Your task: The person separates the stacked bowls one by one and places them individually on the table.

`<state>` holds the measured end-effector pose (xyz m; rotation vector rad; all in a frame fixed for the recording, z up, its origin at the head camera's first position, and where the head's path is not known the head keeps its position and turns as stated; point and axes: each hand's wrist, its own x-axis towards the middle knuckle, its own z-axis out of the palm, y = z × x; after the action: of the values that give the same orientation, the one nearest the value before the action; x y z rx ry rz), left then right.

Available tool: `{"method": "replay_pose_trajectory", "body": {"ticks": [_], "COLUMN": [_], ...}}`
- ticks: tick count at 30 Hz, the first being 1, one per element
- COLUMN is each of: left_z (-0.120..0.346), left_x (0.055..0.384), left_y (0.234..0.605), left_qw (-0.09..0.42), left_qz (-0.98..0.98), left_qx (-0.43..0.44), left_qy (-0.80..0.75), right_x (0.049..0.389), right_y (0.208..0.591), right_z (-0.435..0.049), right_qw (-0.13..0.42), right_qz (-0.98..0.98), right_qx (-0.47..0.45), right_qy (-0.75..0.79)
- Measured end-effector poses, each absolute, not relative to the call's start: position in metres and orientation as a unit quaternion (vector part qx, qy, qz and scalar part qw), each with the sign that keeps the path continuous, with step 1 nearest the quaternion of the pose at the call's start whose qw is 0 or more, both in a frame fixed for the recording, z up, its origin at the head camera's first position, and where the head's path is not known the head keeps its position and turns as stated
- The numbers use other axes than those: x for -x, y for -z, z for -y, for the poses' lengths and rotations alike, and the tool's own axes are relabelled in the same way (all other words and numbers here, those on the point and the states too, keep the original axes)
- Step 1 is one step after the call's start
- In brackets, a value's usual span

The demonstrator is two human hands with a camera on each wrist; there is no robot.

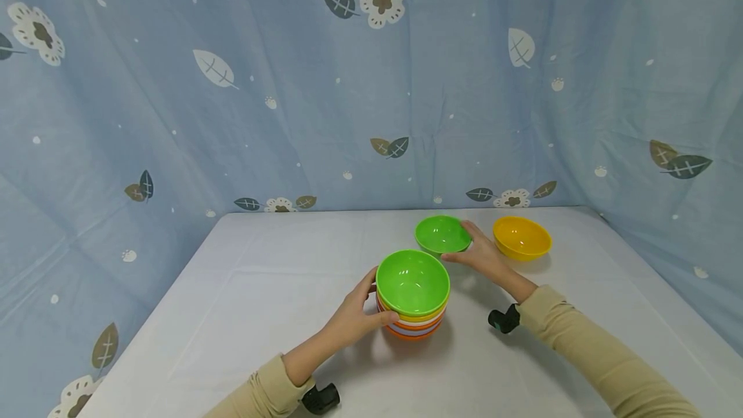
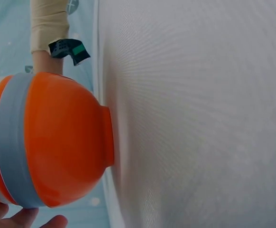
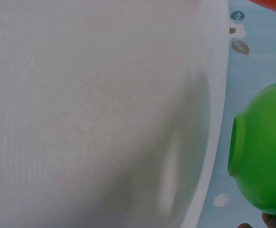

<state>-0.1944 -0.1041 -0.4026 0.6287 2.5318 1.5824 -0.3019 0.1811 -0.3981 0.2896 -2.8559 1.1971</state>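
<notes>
From the left, a light-blue fabric curtain (image 1: 174,50) printed with leaves and flowers hung around a bench (image 1: 278,276) covered in plain white cloth. A beige, long-sleeved cuff (image 1: 273,379) came in at the lower edge, a small black device (image 1: 321,398) at its wrist. The left hand (image 1: 353,319) had its grip parted widely around a stack of glossy round bowls (image 1: 413,298), thumb on the near side and fingers on the far left side. The stack stood upright on the bench, bright green on top, with yellow, white, orange and grey-blue below and orange at the base. Just behind and right of it, a glossy bright-green round bowl (image 1: 440,235) was held above the bench, its right side in the right hand's (image 1: 480,253) grip, pinched between thumb and fingers. Beyond that hand, a glossy yellow-orange round bowl (image 1: 522,238) sat upright, untouched.
</notes>
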Motion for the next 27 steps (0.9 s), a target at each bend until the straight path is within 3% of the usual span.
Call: {"method": "replay_pose_trajectory", "body": {"ticks": [13, 21, 27], "left_z": [0.104, 0.101, 0.1], "left_x": [0.192, 0.176, 0.174], "left_y": [0.398, 0.365, 0.363], "left_qw": [0.046, 0.058, 0.056], "left_qz": [-0.832, -0.823, -0.823], "left_qx": [-0.205, -0.207, -0.202], "left_qy": [-0.514, -0.525, -0.529], "right_x": [0.31, 0.314, 0.317], "right_y": [0.406, 0.412, 0.415], "right_z": [-0.181, -0.181, -0.18], "right_qw": [0.004, 0.006, -0.003], "right_qz": [0.926, 0.921, 0.917], "right_qx": [-0.073, -0.075, -0.08], "right_qy": [-0.371, -0.383, -0.391]}}
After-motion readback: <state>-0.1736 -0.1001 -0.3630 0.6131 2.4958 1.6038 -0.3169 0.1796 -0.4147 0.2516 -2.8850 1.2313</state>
